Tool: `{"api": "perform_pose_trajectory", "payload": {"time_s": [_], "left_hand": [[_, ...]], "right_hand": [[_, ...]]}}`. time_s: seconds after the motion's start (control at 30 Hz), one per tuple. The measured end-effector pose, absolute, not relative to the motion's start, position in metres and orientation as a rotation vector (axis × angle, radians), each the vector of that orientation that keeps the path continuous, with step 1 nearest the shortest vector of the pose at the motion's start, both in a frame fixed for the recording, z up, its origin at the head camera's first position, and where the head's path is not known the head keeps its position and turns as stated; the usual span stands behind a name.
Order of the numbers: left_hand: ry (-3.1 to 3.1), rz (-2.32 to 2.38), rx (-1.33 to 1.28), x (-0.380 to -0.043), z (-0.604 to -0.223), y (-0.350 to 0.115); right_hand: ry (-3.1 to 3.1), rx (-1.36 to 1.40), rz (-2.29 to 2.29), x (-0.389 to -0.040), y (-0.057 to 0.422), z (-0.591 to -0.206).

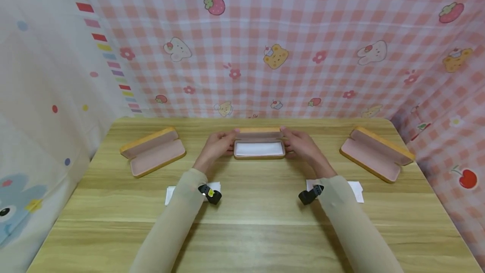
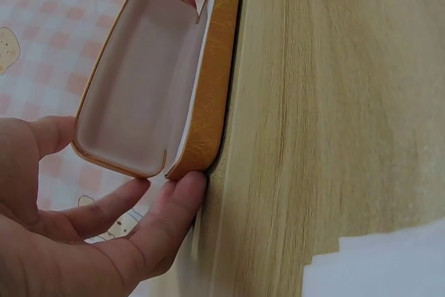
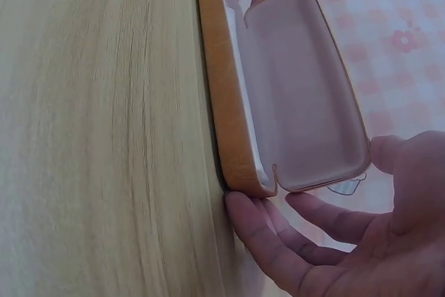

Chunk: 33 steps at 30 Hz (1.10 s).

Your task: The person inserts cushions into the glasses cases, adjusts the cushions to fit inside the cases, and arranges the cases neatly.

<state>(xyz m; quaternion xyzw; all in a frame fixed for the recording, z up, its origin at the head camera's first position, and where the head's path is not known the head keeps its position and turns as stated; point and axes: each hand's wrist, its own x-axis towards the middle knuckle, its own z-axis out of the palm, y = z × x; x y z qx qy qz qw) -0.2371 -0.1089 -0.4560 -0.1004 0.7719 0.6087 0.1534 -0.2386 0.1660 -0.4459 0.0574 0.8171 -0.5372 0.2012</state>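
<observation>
An orange-brown glasses case [image 1: 259, 157] stands lidded open near the table's back edge, its pink-lined lid [image 2: 139, 74] raised. A folded white cloth [image 1: 259, 149] lies inside its base. My left hand [image 1: 218, 145] holds the case's left end, thumb at the lid's rim and fingertips against the end of the base. At the right end my right hand [image 1: 302, 146] does the same, with its thumb [image 3: 386, 154] on the lid's corner and the fingers bent under along the base. Both wrist views show the opposite hand's fingertips at the far end.
Two more glasses cases, both opened and pink inside, lie angled at the left [image 1: 157, 155] and right [image 1: 371, 157]. White cloths lie partly under the left sleeve [image 1: 170, 191] and the right sleeve [image 1: 356, 191]. A checked curtain [image 1: 242, 54] hangs behind the wooden table [image 1: 257, 239].
</observation>
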Motion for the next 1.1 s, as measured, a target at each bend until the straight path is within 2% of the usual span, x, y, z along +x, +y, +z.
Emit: {"api": "perform_pose_trajectory", "payload": {"time_s": [1.1], "left_hand": [[2.166,1.791,-0.235,-0.2285,-0.4571,-0.1097]], "right_hand": [[2.282,0.12,-1.562,-0.2305,0.164,-0.4523]]}}
